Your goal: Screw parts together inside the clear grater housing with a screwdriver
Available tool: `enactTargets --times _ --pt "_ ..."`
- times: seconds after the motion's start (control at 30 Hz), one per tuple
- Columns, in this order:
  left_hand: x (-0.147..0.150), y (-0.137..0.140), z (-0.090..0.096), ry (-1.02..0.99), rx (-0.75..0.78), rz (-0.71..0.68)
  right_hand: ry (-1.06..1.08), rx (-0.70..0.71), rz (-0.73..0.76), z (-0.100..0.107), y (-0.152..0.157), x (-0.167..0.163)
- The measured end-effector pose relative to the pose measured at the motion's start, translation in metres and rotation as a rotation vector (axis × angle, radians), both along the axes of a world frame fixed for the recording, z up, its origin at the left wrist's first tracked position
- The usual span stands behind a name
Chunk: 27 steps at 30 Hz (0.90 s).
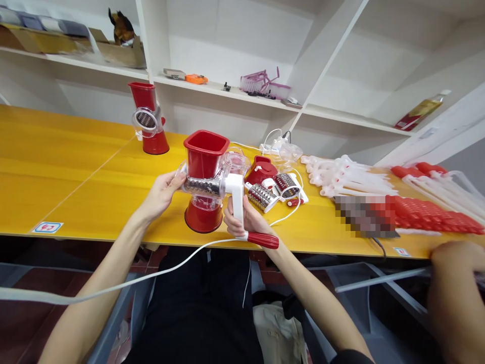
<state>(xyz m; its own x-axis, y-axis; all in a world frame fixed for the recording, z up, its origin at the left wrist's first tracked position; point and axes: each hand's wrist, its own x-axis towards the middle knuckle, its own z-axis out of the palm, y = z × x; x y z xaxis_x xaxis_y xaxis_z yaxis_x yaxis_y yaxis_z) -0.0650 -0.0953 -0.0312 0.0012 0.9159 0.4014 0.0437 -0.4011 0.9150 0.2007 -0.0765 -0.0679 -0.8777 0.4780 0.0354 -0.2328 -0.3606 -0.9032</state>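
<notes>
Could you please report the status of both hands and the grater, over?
Left hand holding upright grater from its left side. Right hand around white crank. White cable crosses near red handle.

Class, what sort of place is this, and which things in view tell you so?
Probably a workshop, perhaps for assembly: a long yellow bench bears a rotary grater, loose metal drums, and piles of matching white parts and red parts.
</notes>
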Motion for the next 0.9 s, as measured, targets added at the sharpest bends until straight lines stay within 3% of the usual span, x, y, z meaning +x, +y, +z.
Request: enactTargets --times 0.23,0.57,0.9 --pt "-0.001 -0.001 0.002 0.008 -0.01 0.011 0.012 -0.064 -0.041 0.002 -0.001 0.002" --pt "0.0 0.001 -0.001 -0.004 0.004 0.034 -0.006 -0.053 -0.084 -0.003 0.0 0.006" --pt "0.004 0.001 -0.002 -0.014 0.026 0.01 -0.073 0.001 -0.082 0.002 -0.013 0.04"
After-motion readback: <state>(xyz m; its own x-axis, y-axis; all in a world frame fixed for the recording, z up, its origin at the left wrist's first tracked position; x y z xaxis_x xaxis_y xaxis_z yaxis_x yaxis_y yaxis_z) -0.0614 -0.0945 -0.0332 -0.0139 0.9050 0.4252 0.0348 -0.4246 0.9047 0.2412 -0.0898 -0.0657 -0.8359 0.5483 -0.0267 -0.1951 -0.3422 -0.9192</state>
